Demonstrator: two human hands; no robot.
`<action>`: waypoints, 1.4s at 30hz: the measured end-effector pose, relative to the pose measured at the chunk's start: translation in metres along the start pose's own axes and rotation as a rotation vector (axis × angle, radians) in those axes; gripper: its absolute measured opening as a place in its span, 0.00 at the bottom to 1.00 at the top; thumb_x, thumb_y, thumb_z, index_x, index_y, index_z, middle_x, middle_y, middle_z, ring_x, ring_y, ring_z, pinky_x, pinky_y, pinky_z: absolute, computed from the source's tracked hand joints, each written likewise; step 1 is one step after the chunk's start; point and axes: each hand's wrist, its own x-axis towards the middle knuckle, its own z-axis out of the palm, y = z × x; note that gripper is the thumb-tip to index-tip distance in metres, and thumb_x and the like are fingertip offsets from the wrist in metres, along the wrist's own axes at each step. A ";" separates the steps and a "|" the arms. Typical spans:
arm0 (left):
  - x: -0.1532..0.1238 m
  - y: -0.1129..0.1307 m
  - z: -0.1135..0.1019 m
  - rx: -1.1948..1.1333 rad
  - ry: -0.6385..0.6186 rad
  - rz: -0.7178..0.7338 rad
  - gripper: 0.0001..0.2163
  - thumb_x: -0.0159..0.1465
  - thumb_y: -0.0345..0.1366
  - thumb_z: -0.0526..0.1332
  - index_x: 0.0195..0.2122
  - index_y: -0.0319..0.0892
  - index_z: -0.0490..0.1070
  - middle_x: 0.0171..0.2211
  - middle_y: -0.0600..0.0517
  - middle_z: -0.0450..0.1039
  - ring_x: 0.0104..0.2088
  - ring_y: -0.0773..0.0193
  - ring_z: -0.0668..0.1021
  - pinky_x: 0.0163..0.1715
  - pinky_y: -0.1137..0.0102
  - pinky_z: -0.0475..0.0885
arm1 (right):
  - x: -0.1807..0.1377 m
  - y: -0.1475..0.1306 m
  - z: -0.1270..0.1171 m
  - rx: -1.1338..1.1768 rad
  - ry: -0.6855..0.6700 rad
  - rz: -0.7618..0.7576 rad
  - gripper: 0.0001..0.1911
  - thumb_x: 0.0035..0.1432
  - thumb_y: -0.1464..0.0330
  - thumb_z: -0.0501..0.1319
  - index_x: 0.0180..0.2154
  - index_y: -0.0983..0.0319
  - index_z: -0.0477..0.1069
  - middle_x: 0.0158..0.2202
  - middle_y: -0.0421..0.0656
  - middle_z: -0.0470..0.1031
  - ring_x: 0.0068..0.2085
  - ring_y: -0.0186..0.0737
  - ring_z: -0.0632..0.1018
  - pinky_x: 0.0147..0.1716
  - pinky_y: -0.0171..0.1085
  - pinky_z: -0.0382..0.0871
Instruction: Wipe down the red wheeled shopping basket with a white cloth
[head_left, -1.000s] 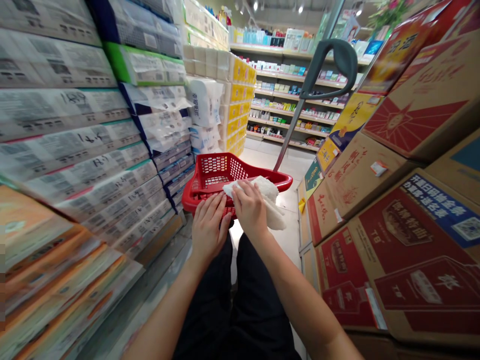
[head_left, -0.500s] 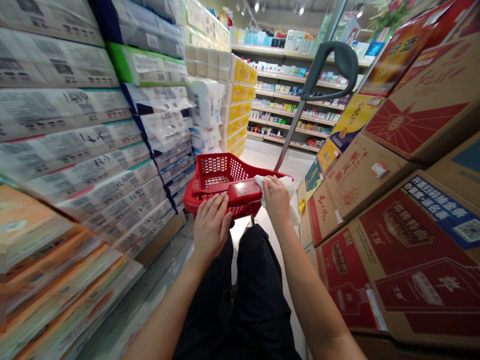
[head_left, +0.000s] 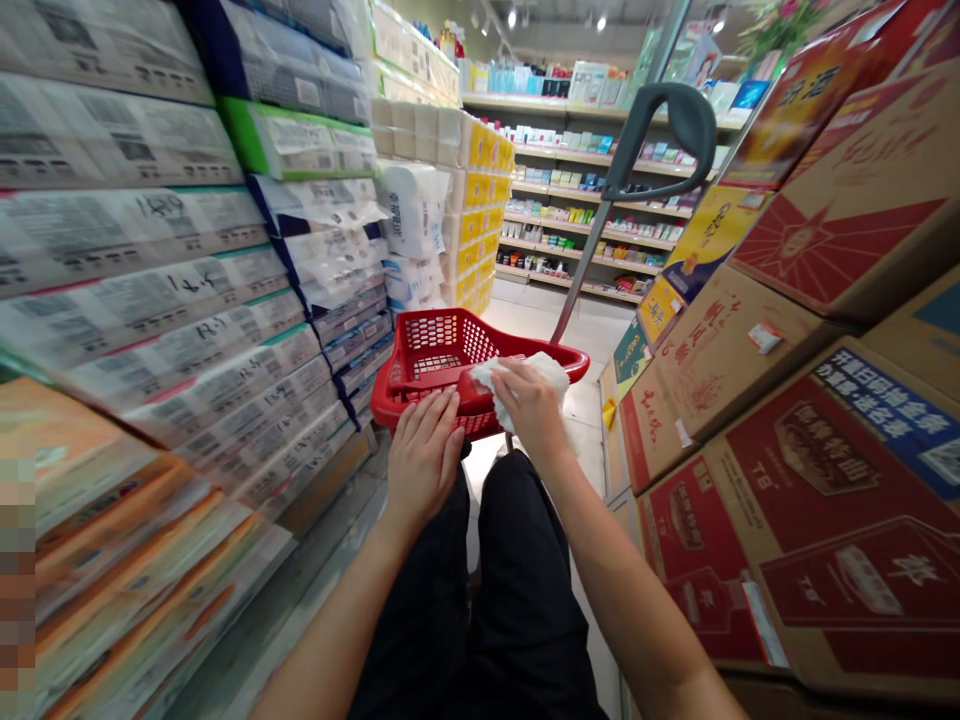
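Observation:
A red plastic shopping basket (head_left: pixel 384 398) with perforated walls is in front of my knees. My left hand (head_left: pixel 424 455) rests at its near edge, fingers together and bent over the rim, with the thumb out of clear sight. In my right hand (head_left: pixel 531 408) is a white cloth (head_left: pixel 553 374), bunched and pressed flat on the basket's red folded handle. The cloth covers much of that handle. From the basket's far right side a metal pole (head_left: pixel 576 290) rises to a dark grey loop grip (head_left: pixel 616 165).
Stacked plastic-wrapped packs (head_left: pixel 187 290) line the left side. Cardboard cartons (head_left: pixel 750 350) are piled close on the right. Beyond the basket, pale floor tiles (head_left: pixel 517 305) lead to shelves (head_left: pixel 570 180) of small boxed goods.
My right hand has slid the white cloth leftward along the basket's handle, covering the part that showed before. The left hand keeps its place on the rim.

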 end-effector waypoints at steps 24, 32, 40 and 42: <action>0.001 0.002 -0.003 0.025 -0.019 0.017 0.21 0.72 0.37 0.48 0.65 0.38 0.61 0.63 0.44 0.65 0.64 0.55 0.65 0.65 0.58 0.54 | -0.001 -0.007 0.006 0.053 -0.024 -0.103 0.14 0.68 0.66 0.54 0.44 0.58 0.79 0.53 0.44 0.77 0.54 0.41 0.77 0.59 0.42 0.68; 0.001 0.003 -0.002 0.011 -0.016 0.000 0.21 0.72 0.37 0.48 0.65 0.39 0.60 0.64 0.44 0.64 0.64 0.55 0.65 0.65 0.58 0.55 | 0.009 0.057 -0.026 0.006 0.062 0.138 0.16 0.67 0.63 0.54 0.41 0.59 0.80 0.49 0.46 0.80 0.50 0.45 0.79 0.55 0.45 0.70; 0.001 0.004 -0.003 0.012 -0.011 -0.006 0.21 0.72 0.38 0.48 0.65 0.39 0.61 0.64 0.44 0.65 0.64 0.54 0.66 0.65 0.56 0.55 | 0.003 -0.023 0.016 -0.125 0.034 0.047 0.16 0.68 0.69 0.52 0.42 0.62 0.79 0.51 0.48 0.79 0.53 0.45 0.77 0.58 0.44 0.68; 0.001 0.003 -0.003 0.013 -0.012 -0.007 0.21 0.72 0.38 0.48 0.65 0.39 0.61 0.63 0.43 0.65 0.64 0.55 0.65 0.65 0.56 0.55 | 0.000 -0.040 0.025 -0.120 0.001 -0.015 0.15 0.68 0.70 0.53 0.43 0.62 0.79 0.52 0.48 0.78 0.55 0.45 0.76 0.59 0.44 0.67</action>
